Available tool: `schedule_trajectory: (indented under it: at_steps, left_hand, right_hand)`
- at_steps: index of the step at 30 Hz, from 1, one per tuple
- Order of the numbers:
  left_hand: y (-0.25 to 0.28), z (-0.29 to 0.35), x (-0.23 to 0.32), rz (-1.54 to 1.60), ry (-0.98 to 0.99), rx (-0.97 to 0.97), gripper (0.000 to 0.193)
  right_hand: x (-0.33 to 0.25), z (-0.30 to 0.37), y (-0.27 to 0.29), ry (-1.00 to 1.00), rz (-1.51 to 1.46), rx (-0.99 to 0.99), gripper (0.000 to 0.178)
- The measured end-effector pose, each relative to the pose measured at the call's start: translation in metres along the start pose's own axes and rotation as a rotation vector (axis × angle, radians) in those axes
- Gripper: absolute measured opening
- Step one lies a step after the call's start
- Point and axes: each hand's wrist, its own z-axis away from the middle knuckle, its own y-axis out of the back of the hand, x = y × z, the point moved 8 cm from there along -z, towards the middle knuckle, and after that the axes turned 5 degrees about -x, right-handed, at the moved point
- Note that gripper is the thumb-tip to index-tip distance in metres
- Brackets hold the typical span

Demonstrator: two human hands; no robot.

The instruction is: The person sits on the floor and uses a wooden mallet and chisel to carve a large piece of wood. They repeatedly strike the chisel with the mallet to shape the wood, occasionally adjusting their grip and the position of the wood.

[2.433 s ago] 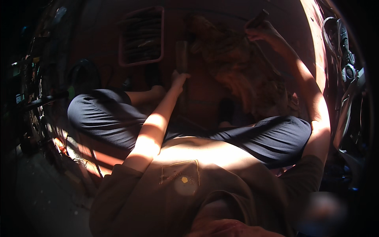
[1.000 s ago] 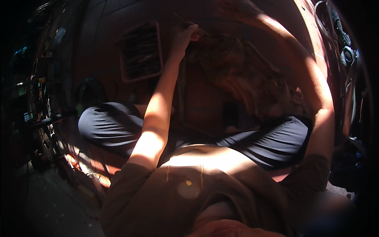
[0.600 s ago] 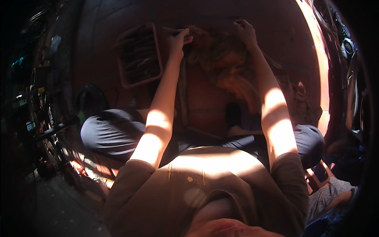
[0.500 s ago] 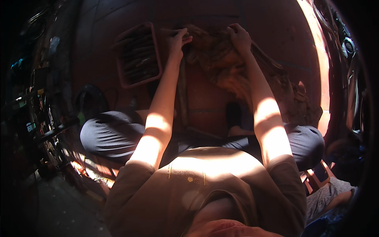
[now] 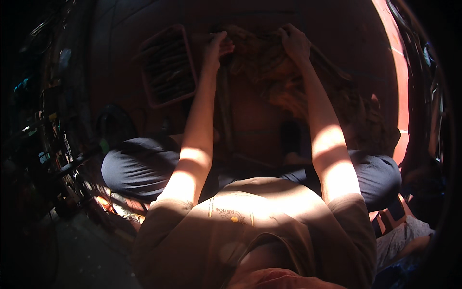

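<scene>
From my end, the brown heap (image 5: 262,60) lies on the floor (image 5: 252,118), the right hand (image 5: 295,44) bent-fingered at its far edge. The left hand (image 5: 216,49) is half-curled beside the basket (image 5: 192,62); I can't tell whether either grips anything.

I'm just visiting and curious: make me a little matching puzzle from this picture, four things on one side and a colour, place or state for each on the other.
1. Left hand
2. Pink-rimmed basket
3. Trousers
4. Right hand

A. dark blue
B. at the brown heap's far edge
C. between basket and heap
D. holds long, thin pieces

Pairs: 1-C, 2-D, 3-A, 4-B
</scene>
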Motion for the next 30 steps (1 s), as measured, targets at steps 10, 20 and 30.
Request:
schedule_trajectory:
  at_steps: [10,20,30]
  left_hand:
    - [0.003,-0.02,-0.002,0.035,0.113,-0.079,0.03]
    - [0.0,-0.002,-0.013,0.042,0.024,-0.016,0.025]
    - [-0.05,0.076,0.026,-0.58,-0.387,0.239,0.014]
  right_hand:
    - [-0.002,0.004,0.006,-0.014,0.022,-0.001,0.031]
    - [-0.002,0.001,0.008,0.053,0.036,0.041,0.032]
    - [0.002,0.002,-0.001,0.028,0.036,0.024,0.031]
